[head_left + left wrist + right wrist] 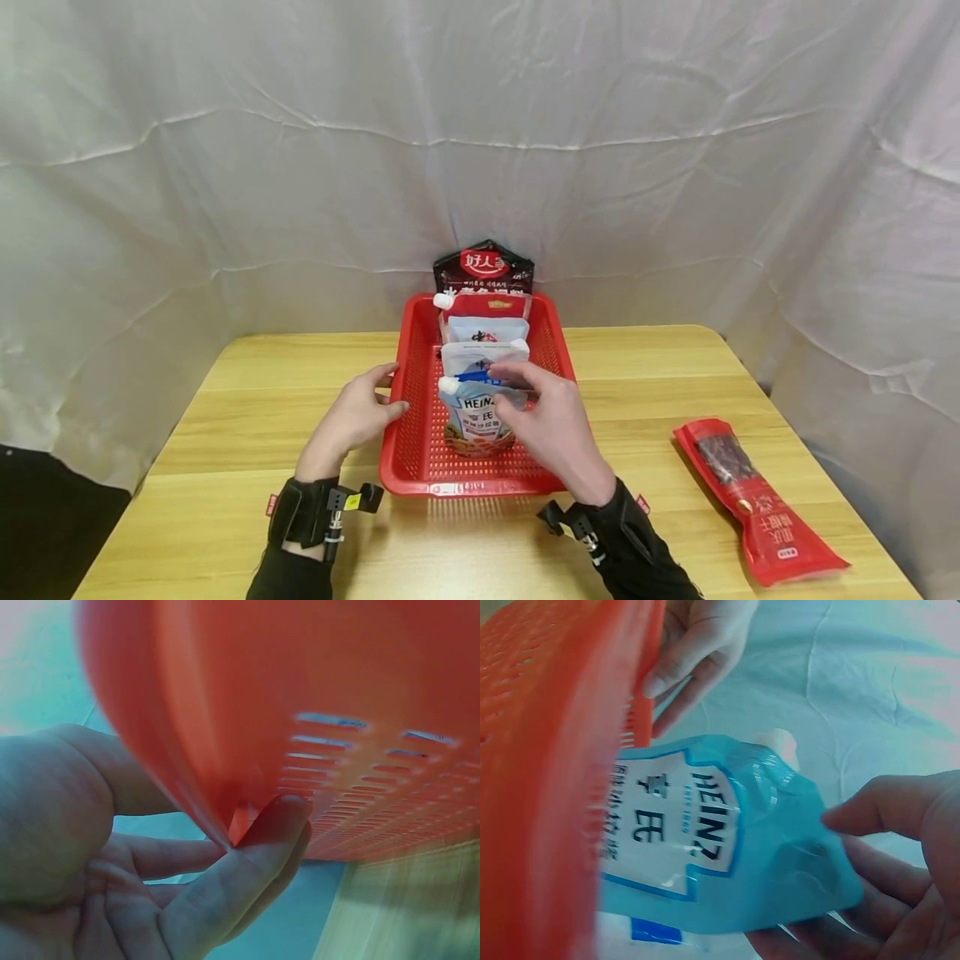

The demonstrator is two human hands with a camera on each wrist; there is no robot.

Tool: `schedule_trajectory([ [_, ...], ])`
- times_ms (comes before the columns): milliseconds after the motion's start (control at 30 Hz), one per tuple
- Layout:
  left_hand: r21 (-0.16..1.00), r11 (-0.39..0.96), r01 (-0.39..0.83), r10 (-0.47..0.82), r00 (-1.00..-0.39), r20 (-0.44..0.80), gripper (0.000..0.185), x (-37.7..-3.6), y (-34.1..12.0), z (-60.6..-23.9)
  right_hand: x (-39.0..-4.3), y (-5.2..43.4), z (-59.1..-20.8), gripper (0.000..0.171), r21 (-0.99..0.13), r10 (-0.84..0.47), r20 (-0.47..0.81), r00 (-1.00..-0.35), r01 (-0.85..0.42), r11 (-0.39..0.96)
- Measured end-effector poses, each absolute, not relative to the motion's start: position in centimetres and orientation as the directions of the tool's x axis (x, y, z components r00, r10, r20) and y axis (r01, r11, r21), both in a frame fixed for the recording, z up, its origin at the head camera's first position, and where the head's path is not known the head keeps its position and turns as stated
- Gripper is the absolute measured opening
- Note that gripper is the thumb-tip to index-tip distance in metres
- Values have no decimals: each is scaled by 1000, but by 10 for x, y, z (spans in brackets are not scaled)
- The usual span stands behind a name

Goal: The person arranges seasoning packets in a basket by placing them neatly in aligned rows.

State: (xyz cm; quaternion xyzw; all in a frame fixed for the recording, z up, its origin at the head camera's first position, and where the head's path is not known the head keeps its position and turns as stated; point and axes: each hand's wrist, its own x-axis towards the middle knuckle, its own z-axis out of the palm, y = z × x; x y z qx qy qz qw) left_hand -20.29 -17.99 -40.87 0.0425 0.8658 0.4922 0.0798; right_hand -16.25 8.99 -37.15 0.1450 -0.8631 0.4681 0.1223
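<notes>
A red plastic basket (401, 450) with slotted walls stands on the table, packed with a row of pouches. My left hand (362, 410) grips its left rim, thumb and fingers on either side of the edge. At the front of the row is a light blue Heinz pouch (480, 421), upright, with a white cap (448, 385). Around its upper right corner is my right hand (551, 417), thumb in front and fingers behind, spread apart. In the right wrist view, the thumb lies close to the corner of the Heinz pouch (780, 855); firm contact is unclear.
Behind the Heinz pouch stand two pale pouches (487, 329), a red capped pouch (487, 305) and a tall black bag (483, 267). A red snack bag (757, 500) lies at the table's right side. Grey cloth (480, 125) hangs behind the wooden table (637, 358).
</notes>
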Motion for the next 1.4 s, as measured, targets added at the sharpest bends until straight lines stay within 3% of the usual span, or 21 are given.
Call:
schedule_trajectory([
  [400, 861, 509, -22, 142, -984, -109, 68, -203, -180, -412, -148, 134, -356, 32, -779, -23, 440, -898, -394, 488],
  [600, 859, 512, -13, 141, -985, -99, 68, -203, -180, -412, -148, 165, -362, 31, -726, 36, 500, -865, -397, 562],
  [767, 858, 514, -8, 145, -985, -96, 69, -204, -181, -412, -150, 194, -368, 30, -681, 73, 484, -872, -322, 657],
  [1133, 866, 499, -10, 159, -982, -102, 70, -205, -179, -408, -145, 260, -385, 42, -599, 121, 341, -932, -117, 792],
  [1400, 871, 492, -2, 164, -982, -95, 69, -203, -179, -409, -146, 306, -401, 66, -512, 108, 78, -991, 54, 857],
])
